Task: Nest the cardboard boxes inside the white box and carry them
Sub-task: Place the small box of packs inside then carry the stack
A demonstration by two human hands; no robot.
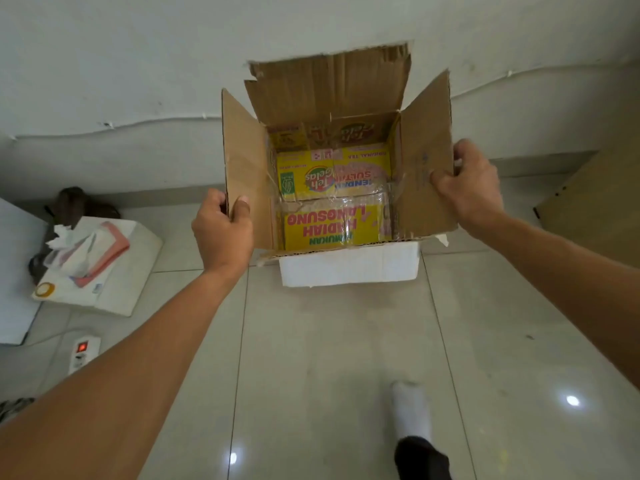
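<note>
White box (349,266) sat dead ahead between both arms, yellow cardboard boxes (332,199) already nested inside, left hand (223,230) pinching the left flap (242,168) and right hand (467,183) clamped on the right flap (424,168), equally near, flaps upright.

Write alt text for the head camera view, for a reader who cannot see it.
Two hands, left and right, grip the side flaps of an open white box held above a tiled floor. A yellow printed cardboard box sits inside it.
</note>
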